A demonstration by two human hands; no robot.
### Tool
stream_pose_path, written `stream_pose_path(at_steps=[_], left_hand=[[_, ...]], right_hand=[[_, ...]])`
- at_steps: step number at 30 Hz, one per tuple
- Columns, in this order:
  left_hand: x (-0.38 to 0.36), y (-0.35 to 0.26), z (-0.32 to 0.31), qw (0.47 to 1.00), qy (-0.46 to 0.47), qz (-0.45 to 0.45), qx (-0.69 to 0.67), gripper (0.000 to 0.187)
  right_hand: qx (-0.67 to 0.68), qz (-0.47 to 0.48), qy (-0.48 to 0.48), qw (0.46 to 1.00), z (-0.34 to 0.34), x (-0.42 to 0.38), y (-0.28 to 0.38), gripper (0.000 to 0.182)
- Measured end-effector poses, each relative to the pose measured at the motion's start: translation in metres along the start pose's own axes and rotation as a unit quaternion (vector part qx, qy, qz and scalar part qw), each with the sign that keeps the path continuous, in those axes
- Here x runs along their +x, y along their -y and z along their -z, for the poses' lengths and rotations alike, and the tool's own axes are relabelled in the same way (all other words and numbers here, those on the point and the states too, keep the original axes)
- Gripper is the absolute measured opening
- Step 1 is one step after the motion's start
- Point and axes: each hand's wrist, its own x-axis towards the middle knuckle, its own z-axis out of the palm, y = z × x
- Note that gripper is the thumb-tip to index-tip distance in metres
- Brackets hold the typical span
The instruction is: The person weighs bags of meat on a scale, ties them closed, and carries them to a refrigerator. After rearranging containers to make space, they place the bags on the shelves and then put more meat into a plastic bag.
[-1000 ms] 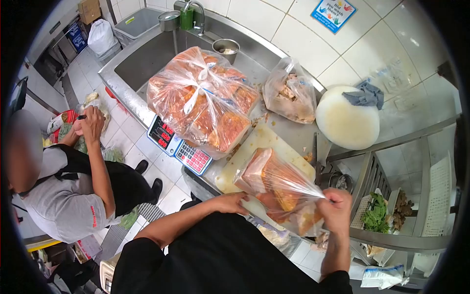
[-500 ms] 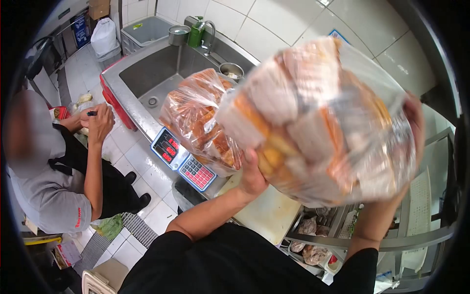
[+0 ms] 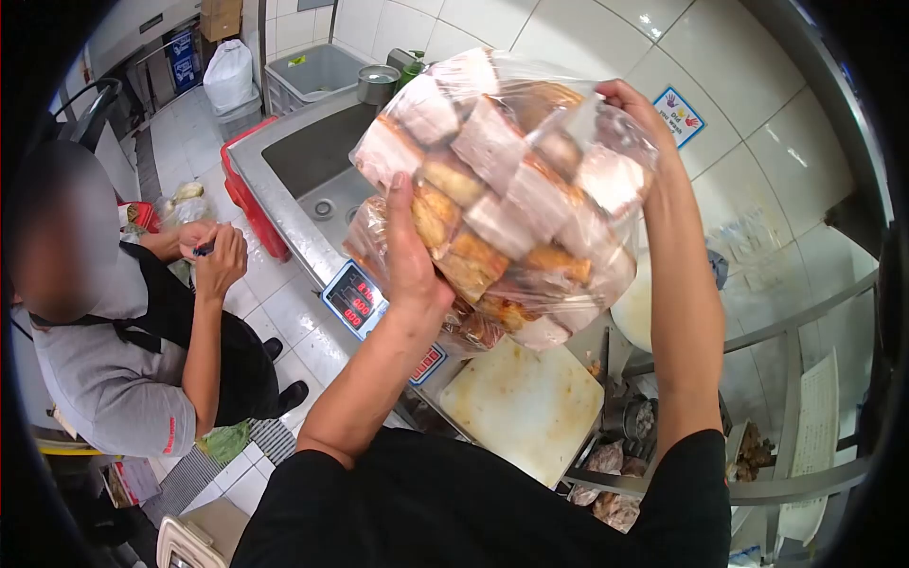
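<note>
I hold up a large clear plastic bag (image 3: 507,204) full of chunky pieces of pale meat with browned edges. My left hand (image 3: 417,260) presses on its near left side, thumb up along the front. The fingers of my right hand (image 3: 632,104) grip the plastic at the upper right. Below and behind it, a second plastic bag (image 3: 365,235) of browned meat rests on the digital scale (image 3: 350,301); most of this bag is hidden. Red digits glow on the scale's display, while my left forearm covers part of its keypad.
A stained white cutting board (image 3: 525,407) lies in front of me. Behind the bags is a steel sink (image 3: 303,161). To my left stands a co-worker (image 3: 123,360) in grey, hands together. A metal rack rail (image 3: 795,478) curves along the right, with bagged meat (image 3: 606,473) below.
The held bag has moved left and turned, now covering much of the second bag. My right hand has come up to the bag's upper right. The camera view has shifted slightly.
</note>
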Motion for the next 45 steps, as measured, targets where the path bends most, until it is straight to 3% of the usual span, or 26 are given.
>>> stream_pose_path(at_steps=[5,8,11,12,16,19,21,23,24,28,30,32,37,40,42,44,45], left_hand=[[0.007,-0.002,0.011,0.997,-0.053,0.045,-0.026,0.054],[0.004,-0.007,0.011,0.995,-0.084,0.050,-0.004,0.048],[0.012,-0.008,0.027,0.995,-0.085,0.048,0.038,0.048],[0.017,-0.007,0.034,0.994,-0.074,0.049,0.058,0.050],[0.025,-0.001,0.047,0.993,-0.089,0.059,0.047,0.047],[0.030,0.001,0.056,0.989,-0.109,0.055,0.088,0.052],[0.021,-0.005,0.042,0.964,-0.183,0.093,0.167,0.064],[0.027,-0.003,0.061,0.969,-0.147,0.098,0.175,0.073],[0.027,-0.002,0.061,0.963,-0.162,0.100,0.191,0.074],[0.025,0.000,0.057,0.958,-0.169,0.104,0.208,0.078],[0.023,-0.002,0.054,0.957,-0.169,0.117,0.204,0.081],[0.022,-0.001,0.054,0.959,-0.158,0.109,0.208,0.086],[0.012,-0.006,0.048,0.952,-0.189,0.106,0.218,0.068],[0.006,-0.011,0.056,0.953,-0.183,0.116,0.212,0.065],[0.003,-0.014,0.062,0.954,-0.189,0.118,0.203,0.063],[-0.001,-0.020,0.067,0.963,-0.149,0.119,0.192,0.095],[-0.004,-0.021,0.068,0.963,-0.149,0.119,0.193,0.095]], right_hand=[[-0.037,-0.098,-0.005,0.994,0.001,0.048,-0.036,0.019],[-0.038,-0.143,0.069,0.987,0.012,0.074,-0.068,0.013],[-0.048,-0.132,0.061,0.988,0.010,0.075,-0.094,0.005],[-0.016,-0.171,0.127,0.977,0.029,0.100,-0.111,0.010],[-0.069,-0.185,0.079,0.977,0.016,0.092,-0.121,0.014],[-0.014,-0.200,0.063,0.978,0.021,0.101,-0.149,0.012],[-0.024,-0.230,0.112,0.966,0.039,0.118,-0.172,0.011],[0.064,-0.166,0.191,0.965,0.049,0.120,-0.190,0.017],[0.106,-0.187,0.201,0.956,0.051,0.116,-0.193,0.025],[0.080,-0.228,0.221,0.945,0.055,0.119,-0.193,0.025],[-0.002,-0.256,0.161,0.953,0.050,0.126,-0.201,0.031],[0.005,-0.231,0.196,0.953,0.058,0.127,-0.203,0.033],[-0.029,-0.199,0.214,0.956,0.050,0.112,-0.191,0.039],[-0.028,-0.222,0.199,0.954,0.054,0.111,-0.189,0.043],[0.028,-0.295,0.218,0.930,0.059,0.123,-0.197,0.047],[0.029,-0.283,0.223,0.932,0.063,0.125,-0.199,0.046],[0.031,-0.271,0.228,0.935,0.062,0.121,-0.197,0.045]])
